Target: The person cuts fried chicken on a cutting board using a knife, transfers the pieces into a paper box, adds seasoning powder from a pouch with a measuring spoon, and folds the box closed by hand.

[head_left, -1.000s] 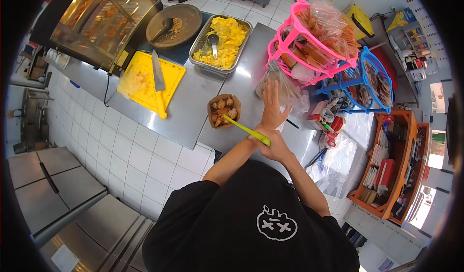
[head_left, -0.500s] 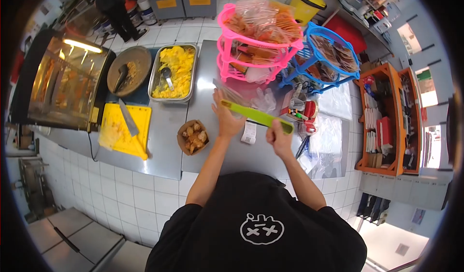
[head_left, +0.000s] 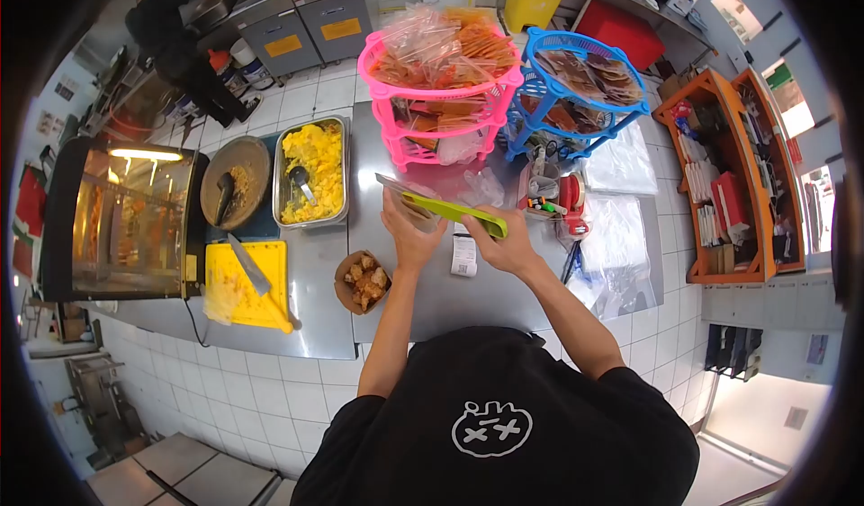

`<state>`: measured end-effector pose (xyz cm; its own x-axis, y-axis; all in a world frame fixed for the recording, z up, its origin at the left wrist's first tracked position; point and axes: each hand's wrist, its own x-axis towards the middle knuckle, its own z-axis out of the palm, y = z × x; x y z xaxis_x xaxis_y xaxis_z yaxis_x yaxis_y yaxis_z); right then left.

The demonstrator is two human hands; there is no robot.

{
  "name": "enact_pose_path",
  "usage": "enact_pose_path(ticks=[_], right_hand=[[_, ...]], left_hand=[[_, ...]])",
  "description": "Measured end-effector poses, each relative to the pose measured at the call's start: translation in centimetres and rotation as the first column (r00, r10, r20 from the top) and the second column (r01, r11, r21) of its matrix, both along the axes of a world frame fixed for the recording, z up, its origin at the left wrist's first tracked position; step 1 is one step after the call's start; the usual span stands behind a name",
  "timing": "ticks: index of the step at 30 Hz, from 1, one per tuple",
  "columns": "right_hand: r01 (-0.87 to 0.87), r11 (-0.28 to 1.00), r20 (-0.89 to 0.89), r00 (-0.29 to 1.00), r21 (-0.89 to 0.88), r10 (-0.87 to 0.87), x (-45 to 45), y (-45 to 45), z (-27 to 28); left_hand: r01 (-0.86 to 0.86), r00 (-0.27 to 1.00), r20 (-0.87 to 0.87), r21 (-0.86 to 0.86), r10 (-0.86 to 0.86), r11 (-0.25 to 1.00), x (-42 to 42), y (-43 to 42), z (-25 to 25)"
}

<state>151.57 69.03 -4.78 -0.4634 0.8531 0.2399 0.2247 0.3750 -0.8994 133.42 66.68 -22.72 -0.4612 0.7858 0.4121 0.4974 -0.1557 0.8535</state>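
Observation:
A long lime-green tool [head_left: 459,214] with a flat greyish part at its far left end is held above the steel counter; its exact kind is unclear. My right hand [head_left: 506,243] is closed around its right end. My left hand [head_left: 414,238] has its fingers at the greyish left end, partly hidden behind it. Left of my left hand stands a brown paper box [head_left: 344,299] of browned, fried-looking pieces [head_left: 367,281]. A printed receipt [head_left: 463,256] lies on the counter between my forearms. Crumpled clear plastic [head_left: 483,187] lies beyond the tool.
Pink [head_left: 441,92] and blue [head_left: 576,101] tiered baskets hold packets at the back. Left are a tray of yellow food [head_left: 346,178], a brown bowl [head_left: 256,160], and a knife [head_left: 250,268] on a yellow board [head_left: 270,304]. A person [head_left: 171,34] stands far left.
The view has shifted. My right hand has moved left with the green tool, closer to my left hand. The left fingers, spread before, are now bent at the tool's greyish end.

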Motion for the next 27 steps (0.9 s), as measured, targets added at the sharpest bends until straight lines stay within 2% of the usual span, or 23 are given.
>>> enact_pose_path(ticks=[3, 5, 8, 9, 12, 13, 15, 17, 18, 20, 22, 24, 25, 27], right_hand=[[-0.079, 0.997, 0.135, 0.988, 0.028, 0.074, -0.4, 1.1, 1.5], [-0.104, 0.991, 0.188, 0.978, 0.087, 0.087, -0.8, 1.6, 0.0], [-0.188, 0.974, 0.315, 0.939, 0.129, 0.140, -2.0, 2.7, -3.0], [-0.217, 0.967, 0.364, 0.918, 0.132, 0.156, -2.3, 3.0, -3.7], [-0.043, 0.986, 0.198, 0.977, -0.158, 0.074, -3.8, 3.3, -2.5], [-0.013, 0.996, 0.180, 0.983, -0.094, 0.029, -4.0, 3.4, -3.2], [0.043, 0.998, 0.133, 0.990, 0.038, -0.048, -4.2, 3.6, -6.0], [0.147, 0.983, 0.209, 0.963, 0.113, -0.168, -3.7, 2.9, -7.8], [0.191, 0.969, 0.244, 0.943, 0.154, -0.225, -3.4, 2.9, -8.6], [0.245, 0.943, 0.098, 0.969, -0.225, -0.228, -2.7, 3.1, -9.7], [0.224, 0.920, 0.031, 0.974, -0.321, -0.226, -2.4, 3.8, -11.5], [0.194, 0.971, 0.046, 0.981, -0.139, -0.190, -2.3, 6.3, -14.6], [0.182, 0.952, -0.056, 0.978, -0.246, -0.201, -2.3, 7.5, -14.7], [0.114, 0.889, -0.251, 0.936, -0.443, -0.245, -2.1, 10.0, -15.0]], left_hand=[[0.005, 1.000, 0.005, 0.047, -0.005, 0.999, -0.1, 0.1, 0.6], [-0.053, 0.995, -0.084, 0.022, 0.054, 0.998, 0.0, -0.3, 1.9], [0.044, 0.999, -0.014, 0.108, -0.042, 0.993, 0.0, 0.4, 0.6], [0.020, 0.998, 0.050, 0.107, -0.026, 0.994, 0.3, 0.5, 0.3], [-0.063, 0.954, 0.298, 0.100, 0.030, 0.993, 2.2, 1.7, 0.7], [-0.112, 0.907, 0.415, 0.085, 0.067, 0.990, 2.9, 2.0, 0.8], [-0.211, 0.877, 0.440, -0.011, 0.194, 0.977, 4.1, 2.5, 2.1], [-0.328, 0.904, 0.239, -0.147, 0.355, 0.933, 5.0, 2.3, 5.2], [-0.278, 0.896, 0.308, -0.171, 0.319, 0.945, 5.2, 2.3, 5.0], [-0.174, 0.861, 0.440, -0.217, 0.256, 0.960, 5.5, 1.8, 4.1], [-0.074, 0.695, 0.694, -0.190, 0.187, 0.979, 5.4, 1.7, 3.4], [0.030, 0.523, 0.845, -0.146, 0.109, 0.989, 5.3, 1.2, 3.3], [0.082, 0.456, 0.888, -0.119, 0.069, 0.990, 5.2, 1.0, 3.5], [0.248, 0.459, 0.888, -0.157, 0.027, 0.956, 4.3, 1.3, 3.4]])
